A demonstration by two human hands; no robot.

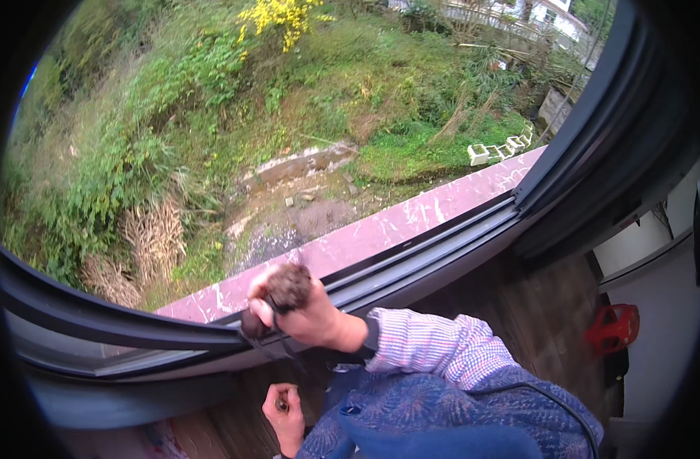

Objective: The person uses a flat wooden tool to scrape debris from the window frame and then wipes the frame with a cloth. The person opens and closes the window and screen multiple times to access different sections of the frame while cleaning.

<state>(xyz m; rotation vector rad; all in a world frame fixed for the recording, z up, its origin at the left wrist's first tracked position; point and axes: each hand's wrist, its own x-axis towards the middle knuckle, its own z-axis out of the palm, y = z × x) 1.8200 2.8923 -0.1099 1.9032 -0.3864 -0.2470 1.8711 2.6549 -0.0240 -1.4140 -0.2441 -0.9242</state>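
Over the window track, my right hand is closed around a dark brown, fuzzy clump. Its tangled top bulges above the fingers, and a darker part hangs below them by the frame. Whether it is hair or fabric I cannot make out. Lower down, indoors and close to my body, my left hand is curled with the fingers bent in. Something small and brownish shows in the curl of its fingers, too small to name.
The dark window frame runs diagonally beneath my right hand. Outside it lies a pink marbled ledge, with a drop to a grassy slope and white planters. Indoors, a red plastic object stands at right on a wooden floor.
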